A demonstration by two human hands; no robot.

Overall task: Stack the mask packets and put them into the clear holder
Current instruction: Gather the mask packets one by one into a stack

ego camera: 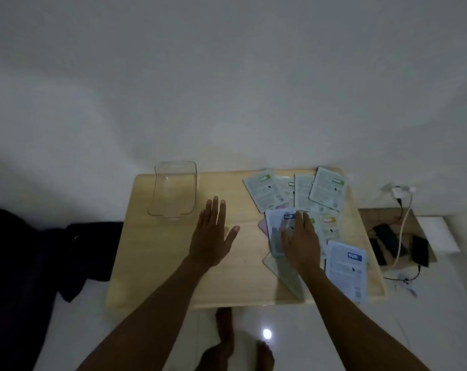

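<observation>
Several pale mask packets [326, 191] lie spread over the right half of a small wooden table [173, 263], some overlapping. My right hand [302, 242] rests flat on a blue-labelled packet [276, 226] in the middle of the spread, fingers pressing on it. Another blue-labelled packet [346, 269] hangs over the right front edge. The clear holder [173, 191] stands empty at the table's far left corner. My left hand [213, 231] hovers flat over the bare table centre, fingers apart, holding nothing, just in front of the holder.
A white wall stands behind the table. Dark clothing [87, 250] lies on the floor at left. At right a low surface carries dark phones [420, 250], cables and a wall charger [398, 190]. My bare feet [227, 344] show under the table's front edge.
</observation>
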